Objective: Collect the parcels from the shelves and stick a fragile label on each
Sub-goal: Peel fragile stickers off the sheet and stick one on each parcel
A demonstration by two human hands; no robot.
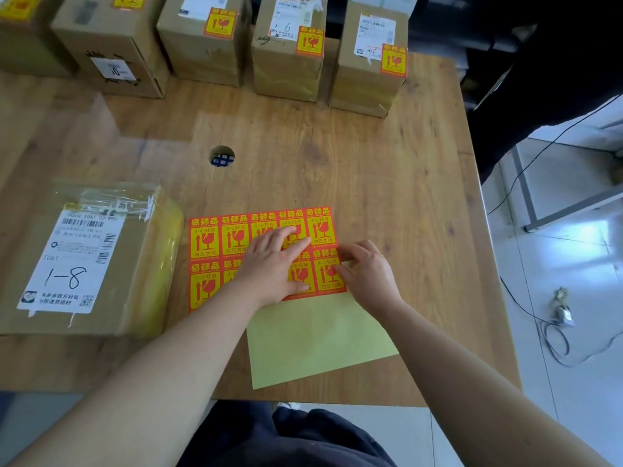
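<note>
A sheet of red-and-yellow fragile labels [219,241] lies on the wooden table [371,170], on pale yellow backing paper [317,338]. My left hand [273,264] presses flat on the sheet with straight fingers. My right hand [365,271] pinches the right edge of the bottom-right label [325,276]. A flat cardboard parcel marked 1-8 [81,261] lies at the left and carries no fragile label on its visible top. Several labelled parcels stand along the far edge, among them the one marked 1-6 [290,48].
A round cable hole [221,156] opens in the table's middle. The table's right edge drops to a tiled floor with cables [556,335]. A dark chair or bag [546,62] stands at the upper right. My dark-clothed lap [286,436] is below the near edge.
</note>
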